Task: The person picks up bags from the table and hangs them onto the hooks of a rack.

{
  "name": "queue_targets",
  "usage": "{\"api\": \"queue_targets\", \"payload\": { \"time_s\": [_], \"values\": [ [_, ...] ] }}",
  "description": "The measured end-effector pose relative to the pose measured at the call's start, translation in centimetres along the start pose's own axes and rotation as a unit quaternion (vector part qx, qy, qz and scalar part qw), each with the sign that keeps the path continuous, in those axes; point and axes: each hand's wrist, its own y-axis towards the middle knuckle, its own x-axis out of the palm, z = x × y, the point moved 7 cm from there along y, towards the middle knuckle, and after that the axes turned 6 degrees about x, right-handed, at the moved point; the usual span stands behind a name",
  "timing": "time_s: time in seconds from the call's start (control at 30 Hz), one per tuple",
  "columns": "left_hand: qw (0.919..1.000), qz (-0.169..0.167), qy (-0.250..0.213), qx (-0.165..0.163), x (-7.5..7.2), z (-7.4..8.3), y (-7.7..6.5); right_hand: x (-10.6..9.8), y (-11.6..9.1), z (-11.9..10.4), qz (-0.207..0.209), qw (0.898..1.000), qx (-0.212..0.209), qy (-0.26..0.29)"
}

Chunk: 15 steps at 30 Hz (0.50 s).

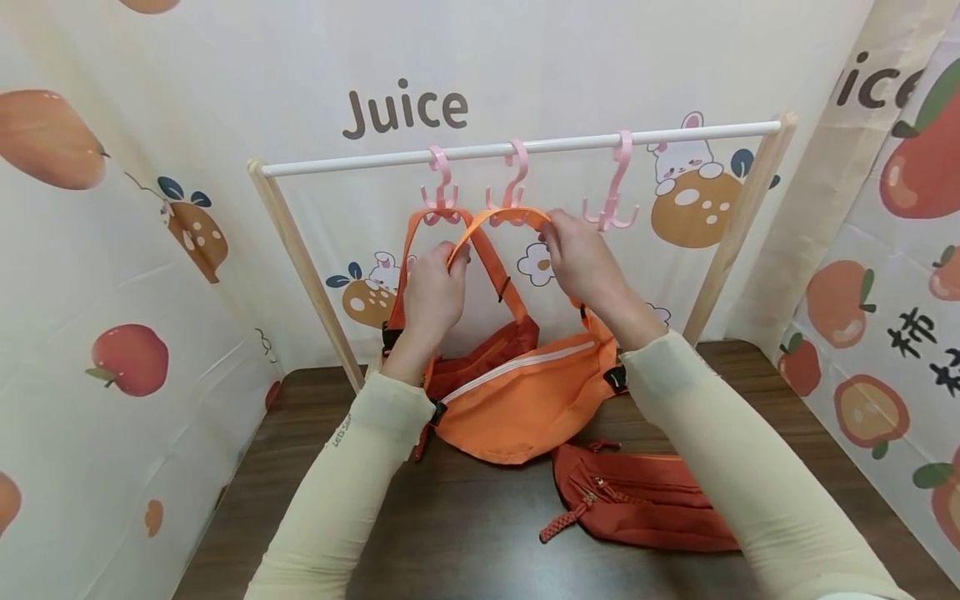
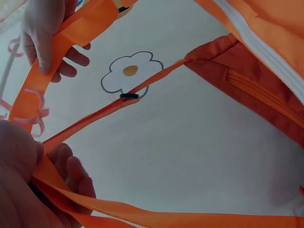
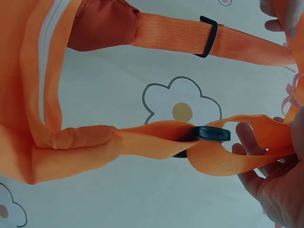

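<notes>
An orange waist bag [image 1: 528, 408] with a white zipper hangs by its strap [image 1: 477, 225] between both hands, low over the table. My left hand [image 1: 435, 287] grips the strap's left side, and my right hand [image 1: 588, 254] holds its right side with thumb and fingers. The raised loop overlaps the prongs of the middle pink hook [image 1: 519, 167] in the head view. A black slider [image 3: 211, 134] shows on the strap below my right hand. Behind, a rust-red bag [image 1: 491, 350] hangs by its strap [image 1: 491, 258] from the left pink hook [image 1: 442, 171].
A white rail [image 1: 367, 159] on wooden posts carries the hooks, including a right pink hook [image 1: 619, 171] with nothing hung on it. Another rust-red bag [image 1: 645, 500] lies on the dark wooden table [image 1: 450, 533], partly behind my right sleeve. Fruit-printed curtains [image 1: 90, 250] surround the table.
</notes>
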Motion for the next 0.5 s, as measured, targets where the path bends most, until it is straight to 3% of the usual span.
{"api": "queue_targets", "payload": {
  "time_s": [0.5],
  "values": [
    [0.9987, -0.043, -0.026, -0.007, 2.7, -3.2, -2.6, 0.6, -1.4, 1.5, 0.024, 0.999, -0.026, 0.015]
  ]
}}
